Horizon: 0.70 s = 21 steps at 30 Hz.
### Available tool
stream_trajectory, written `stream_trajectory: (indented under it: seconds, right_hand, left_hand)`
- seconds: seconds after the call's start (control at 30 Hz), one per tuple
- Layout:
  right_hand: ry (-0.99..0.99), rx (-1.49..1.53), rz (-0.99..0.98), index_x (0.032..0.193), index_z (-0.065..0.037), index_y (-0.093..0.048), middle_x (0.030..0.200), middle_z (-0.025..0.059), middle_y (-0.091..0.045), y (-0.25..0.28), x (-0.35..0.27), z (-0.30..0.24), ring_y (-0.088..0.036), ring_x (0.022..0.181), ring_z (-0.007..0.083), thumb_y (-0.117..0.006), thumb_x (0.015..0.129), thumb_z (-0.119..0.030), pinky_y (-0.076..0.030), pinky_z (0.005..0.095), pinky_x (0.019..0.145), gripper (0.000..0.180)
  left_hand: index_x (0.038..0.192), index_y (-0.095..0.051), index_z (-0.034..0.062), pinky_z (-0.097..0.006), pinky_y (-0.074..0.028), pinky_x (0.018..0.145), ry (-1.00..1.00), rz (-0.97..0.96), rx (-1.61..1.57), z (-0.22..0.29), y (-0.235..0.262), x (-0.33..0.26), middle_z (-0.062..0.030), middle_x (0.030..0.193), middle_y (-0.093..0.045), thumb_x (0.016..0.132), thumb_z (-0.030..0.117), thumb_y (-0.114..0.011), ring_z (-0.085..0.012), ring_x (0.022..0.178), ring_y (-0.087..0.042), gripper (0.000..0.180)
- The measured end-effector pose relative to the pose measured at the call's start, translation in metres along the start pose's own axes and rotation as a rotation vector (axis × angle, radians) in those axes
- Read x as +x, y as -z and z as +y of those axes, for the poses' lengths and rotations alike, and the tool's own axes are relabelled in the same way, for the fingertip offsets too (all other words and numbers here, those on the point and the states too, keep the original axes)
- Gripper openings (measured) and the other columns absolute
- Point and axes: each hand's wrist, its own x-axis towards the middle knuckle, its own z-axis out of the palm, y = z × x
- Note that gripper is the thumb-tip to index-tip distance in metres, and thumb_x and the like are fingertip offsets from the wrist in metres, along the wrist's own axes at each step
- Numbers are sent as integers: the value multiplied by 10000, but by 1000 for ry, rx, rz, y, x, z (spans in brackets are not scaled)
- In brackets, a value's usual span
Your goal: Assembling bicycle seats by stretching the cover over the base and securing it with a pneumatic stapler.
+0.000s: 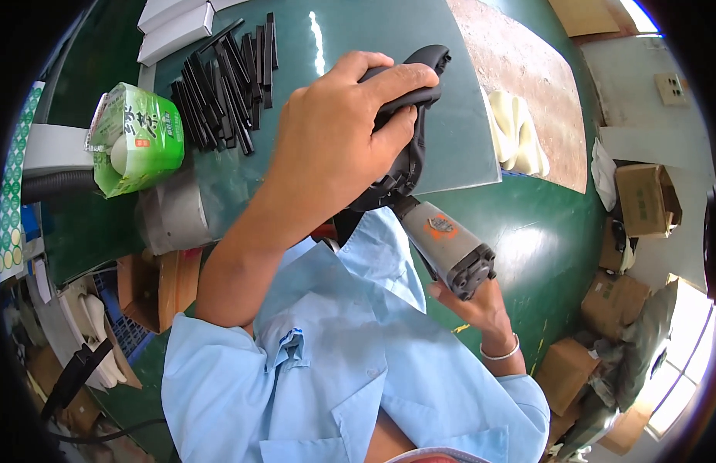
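While the left hand (335, 139) clamps a black curved part (408, 100) above the green table (543, 247), fingers pressed around it, the right hand (481, 305) closes under a grey power tool (450, 247). Judged: fastening step; next move needs steady alignment. Cardboard boxes (643, 201) nearby, contents unclear.

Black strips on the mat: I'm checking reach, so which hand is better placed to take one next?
Left, probably. The left hand sits beside the black strips, though its grip is on a black moulded part. The right hand is lower, farther off, holding the grey tool.
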Motion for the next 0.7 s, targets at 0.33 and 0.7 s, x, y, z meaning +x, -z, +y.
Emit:
stream_trajectory:
  seconds: [0.33, 0.7]
  right_hand:
    - [-15, 43, -33, 969, 5, -605, 797, 72, -648, -10, -1, -2, -579, 705, 145, -764, 702, -205, -488, 313, 681, 376]
    - [-50, 635, 37, 952, 3, -571, 677, 14, -552, -28, -17, 4, -501, 604, 94, -716, 685, -89, -420, 246, 577, 318]
  left_hand:
    - [1045, -633, 68, -294, -480, 775, 46, 185, -50, -16, 4, -15, -99, 971, -619, 781, 52, -612, -203, 866, -613, 265]
    - [1081, -584, 21, -331, -441, 859, 248, 582, -62, -26, -11, -69, -137, 1096, -547, 814, 50, -601, -249, 994, -549, 269]
